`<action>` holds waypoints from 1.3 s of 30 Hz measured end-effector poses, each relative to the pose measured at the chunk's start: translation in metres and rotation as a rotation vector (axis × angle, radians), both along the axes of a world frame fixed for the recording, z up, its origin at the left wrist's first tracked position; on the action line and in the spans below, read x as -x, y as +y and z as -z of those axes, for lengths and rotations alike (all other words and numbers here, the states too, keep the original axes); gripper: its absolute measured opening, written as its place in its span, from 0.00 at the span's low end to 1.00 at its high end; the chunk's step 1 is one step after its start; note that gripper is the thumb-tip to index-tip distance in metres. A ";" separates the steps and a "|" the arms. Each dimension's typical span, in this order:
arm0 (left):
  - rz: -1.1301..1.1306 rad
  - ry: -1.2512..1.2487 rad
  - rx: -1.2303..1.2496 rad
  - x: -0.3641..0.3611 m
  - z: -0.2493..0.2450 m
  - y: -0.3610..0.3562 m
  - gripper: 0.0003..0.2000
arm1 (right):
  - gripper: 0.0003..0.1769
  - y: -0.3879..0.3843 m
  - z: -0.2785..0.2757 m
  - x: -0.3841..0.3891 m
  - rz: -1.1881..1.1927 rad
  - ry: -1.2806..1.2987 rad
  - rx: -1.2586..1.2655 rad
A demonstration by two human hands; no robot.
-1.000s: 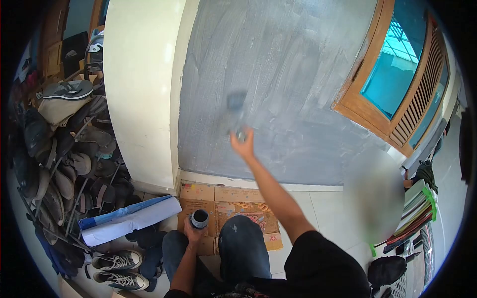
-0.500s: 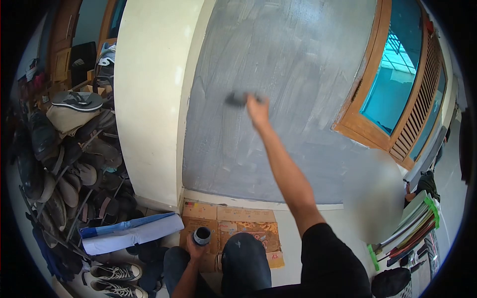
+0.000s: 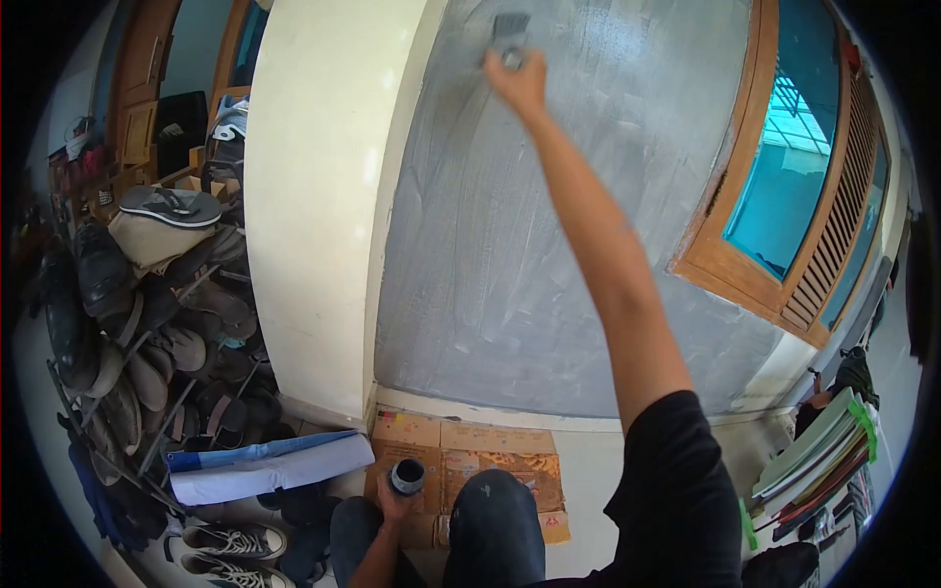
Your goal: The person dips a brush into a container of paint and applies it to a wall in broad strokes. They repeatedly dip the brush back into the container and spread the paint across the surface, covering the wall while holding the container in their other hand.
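Observation:
My right hand (image 3: 520,76) is raised high at the end of an outstretched arm, its fingers closed around a paintbrush (image 3: 511,27). The dark bristles point up against the grey wall (image 3: 510,225), which shows streaky strokes. Low down near my knees, my left hand (image 3: 397,502) wraps round a small dark cup (image 3: 407,476), held upright with its mouth facing up. What the cup contains looks dark and cannot be made out clearly.
A cream pillar (image 3: 309,206) borders the wall at left, beside a rack of shoes (image 3: 147,353). Flattened cardboard (image 3: 500,446) covers the floor by the wall. A wooden window frame (image 3: 730,265) is at right. Rolled sheeting (image 3: 274,468) and sneakers (image 3: 235,539) lie at lower left.
My right hand has moved the brush upward along the wall, and the bristles have turned from pointing left to pointing up. My left hand still holds the cup low.

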State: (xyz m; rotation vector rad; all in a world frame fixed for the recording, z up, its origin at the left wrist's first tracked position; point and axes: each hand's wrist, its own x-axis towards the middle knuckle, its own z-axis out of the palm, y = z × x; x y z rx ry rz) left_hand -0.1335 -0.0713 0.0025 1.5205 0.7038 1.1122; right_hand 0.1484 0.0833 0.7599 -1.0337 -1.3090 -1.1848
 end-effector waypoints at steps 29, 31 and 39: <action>-0.084 0.082 -0.047 0.002 -0.005 -0.001 0.34 | 0.17 0.067 -0.023 0.064 -0.417 0.281 -0.291; -0.077 0.066 -0.054 0.003 -0.011 -0.001 0.34 | 0.19 0.032 -0.045 0.084 -0.432 0.177 -0.113; -0.079 0.093 -0.011 0.012 -0.009 -0.005 0.35 | 0.22 0.037 0.195 0.052 -0.196 0.334 0.184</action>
